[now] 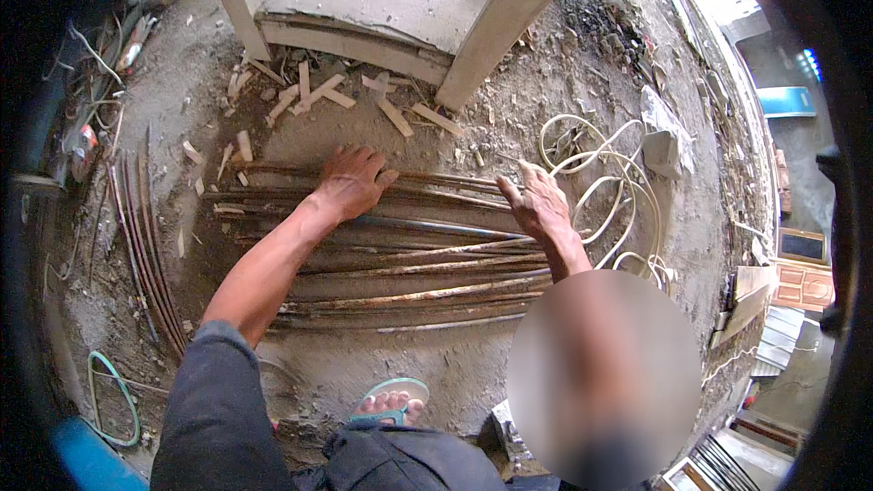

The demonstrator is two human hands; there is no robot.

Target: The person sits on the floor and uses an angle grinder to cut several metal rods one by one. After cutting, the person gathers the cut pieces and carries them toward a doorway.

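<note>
Several long, rusty metal rods (427, 295) lie side by side on the dirt in front of me, running left to right. My left hand (353, 184) rests over the far rods near their left part, fingers spread and thumb out to the side. At the right part of the same far rods is my right hand (541, 205), its thumb touching them and its forefinger stretched away from the thumb. Its other fingers are partly hidden. A blurred round patch covers much of my right forearm.
Beyond the rods stands a wooden frame with legs (514, 18), wood scraps (314, 95) scattered beneath. A pale looped cable (650, 209) lies right of my right hand. More thin rods (145, 255) lie at the left. My sandalled foot (396, 398) is close to the near rods.
</note>
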